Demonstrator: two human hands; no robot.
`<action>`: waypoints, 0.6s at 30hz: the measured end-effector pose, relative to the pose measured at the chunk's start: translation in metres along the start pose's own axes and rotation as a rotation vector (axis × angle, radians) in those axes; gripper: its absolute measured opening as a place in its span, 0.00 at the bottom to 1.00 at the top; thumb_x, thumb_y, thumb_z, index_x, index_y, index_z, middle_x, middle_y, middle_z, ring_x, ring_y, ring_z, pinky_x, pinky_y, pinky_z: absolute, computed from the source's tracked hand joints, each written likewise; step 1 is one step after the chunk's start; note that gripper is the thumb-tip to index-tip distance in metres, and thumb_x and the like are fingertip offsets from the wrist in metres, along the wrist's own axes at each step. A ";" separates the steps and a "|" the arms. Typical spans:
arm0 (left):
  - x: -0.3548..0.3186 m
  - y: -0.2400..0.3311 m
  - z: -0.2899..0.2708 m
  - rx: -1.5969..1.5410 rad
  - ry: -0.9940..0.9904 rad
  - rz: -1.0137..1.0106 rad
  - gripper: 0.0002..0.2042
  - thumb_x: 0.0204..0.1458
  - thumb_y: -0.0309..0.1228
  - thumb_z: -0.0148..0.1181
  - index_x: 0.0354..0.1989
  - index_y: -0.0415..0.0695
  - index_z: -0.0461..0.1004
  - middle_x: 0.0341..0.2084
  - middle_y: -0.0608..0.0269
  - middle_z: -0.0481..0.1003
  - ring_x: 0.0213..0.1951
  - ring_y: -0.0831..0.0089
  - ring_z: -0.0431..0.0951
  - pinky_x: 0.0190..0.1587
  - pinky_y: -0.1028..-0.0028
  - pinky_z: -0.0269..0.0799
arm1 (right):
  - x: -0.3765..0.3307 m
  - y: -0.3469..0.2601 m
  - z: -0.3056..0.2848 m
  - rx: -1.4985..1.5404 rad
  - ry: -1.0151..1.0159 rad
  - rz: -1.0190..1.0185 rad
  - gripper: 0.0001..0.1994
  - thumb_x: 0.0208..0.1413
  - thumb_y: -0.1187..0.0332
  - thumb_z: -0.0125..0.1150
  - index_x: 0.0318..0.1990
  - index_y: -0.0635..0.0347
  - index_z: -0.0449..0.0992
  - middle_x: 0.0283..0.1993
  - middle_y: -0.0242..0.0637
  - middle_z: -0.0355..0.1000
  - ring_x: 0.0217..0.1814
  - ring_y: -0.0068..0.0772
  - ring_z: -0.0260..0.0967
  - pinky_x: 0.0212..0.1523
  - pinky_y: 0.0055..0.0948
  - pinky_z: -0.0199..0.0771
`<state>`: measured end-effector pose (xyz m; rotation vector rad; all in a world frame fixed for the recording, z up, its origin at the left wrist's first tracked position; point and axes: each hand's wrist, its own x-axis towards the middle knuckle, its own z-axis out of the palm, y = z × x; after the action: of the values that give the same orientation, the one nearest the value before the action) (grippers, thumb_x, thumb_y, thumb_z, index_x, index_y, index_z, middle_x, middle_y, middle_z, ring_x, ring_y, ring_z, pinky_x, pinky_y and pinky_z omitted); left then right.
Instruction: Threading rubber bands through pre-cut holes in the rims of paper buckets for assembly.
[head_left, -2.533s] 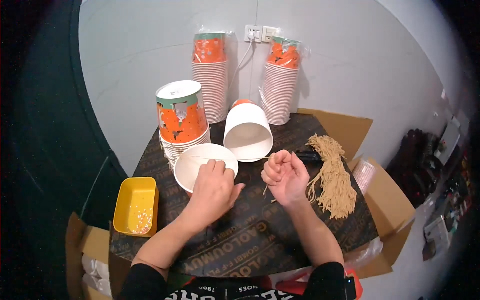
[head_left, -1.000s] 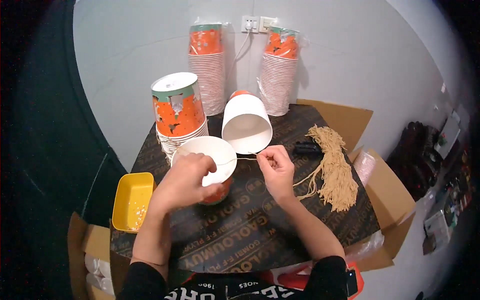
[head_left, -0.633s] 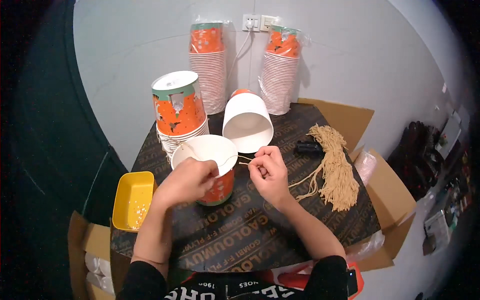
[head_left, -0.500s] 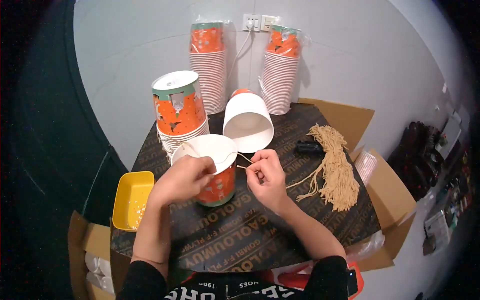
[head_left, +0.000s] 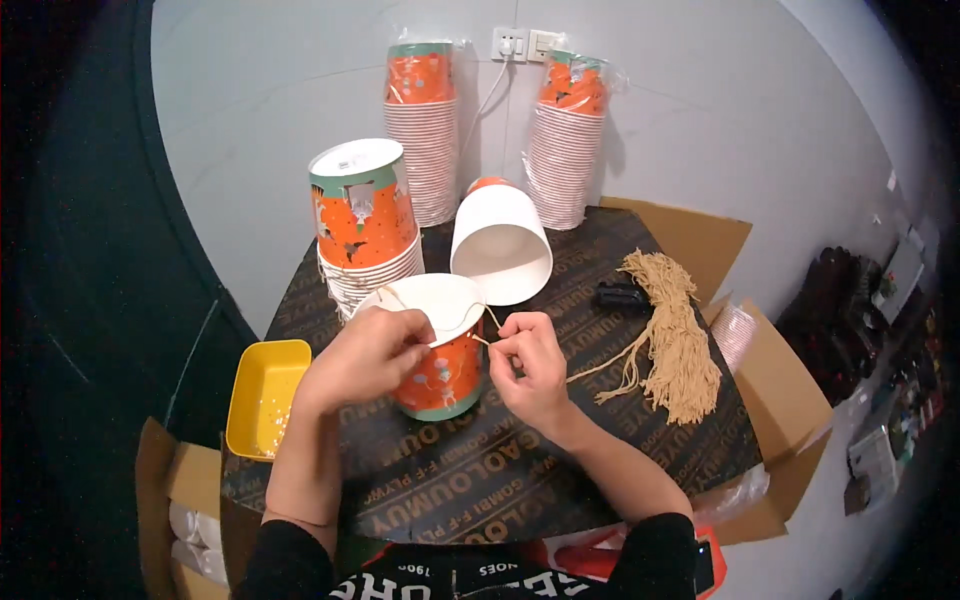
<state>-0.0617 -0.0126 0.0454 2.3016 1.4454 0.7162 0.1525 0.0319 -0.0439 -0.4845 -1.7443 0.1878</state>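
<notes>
An orange paper bucket (head_left: 445,375) with a green base band stands upright in front of me, its white mouth up. My left hand (head_left: 368,360) is closed at the bucket's near left rim, its fingertips partly hidden. Thin beige cord (head_left: 462,327) runs across the mouth and out over the right side. Just right of the bucket, my right hand (head_left: 530,368) pinches the cord close to the wall. A bundle of beige cords (head_left: 672,340) lies on the table to the right, with a few strands trailing toward my right hand.
Behind stand an inverted bucket stack (head_left: 365,215), a bucket lying on its side (head_left: 500,245), and two wrapped stacks, left (head_left: 420,140) and right (head_left: 568,140). A yellow tub (head_left: 250,400) sits left. A black object (head_left: 620,296) lies beside the cords. Cardboard boxes flank the dark table (head_left: 450,490).
My right hand has shifted slightly down, drawing the cord's end close against the bucket's right side. My left hand stays at the rim. The whole view has shifted a little.
</notes>
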 end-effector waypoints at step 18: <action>0.001 0.001 0.005 -0.031 0.032 0.052 0.06 0.46 0.23 0.57 0.32 0.34 0.75 0.23 0.45 0.76 0.30 0.53 0.79 0.34 0.62 0.73 | 0.000 -0.001 -0.001 -0.031 -0.032 -0.001 0.09 0.44 0.84 0.62 0.30 0.64 0.69 0.37 0.42 0.67 0.32 0.36 0.71 0.27 0.29 0.73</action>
<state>-0.0572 -0.0127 0.0419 2.3221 1.3826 0.7876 0.1533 0.0309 -0.0436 -0.5053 -1.7808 0.1693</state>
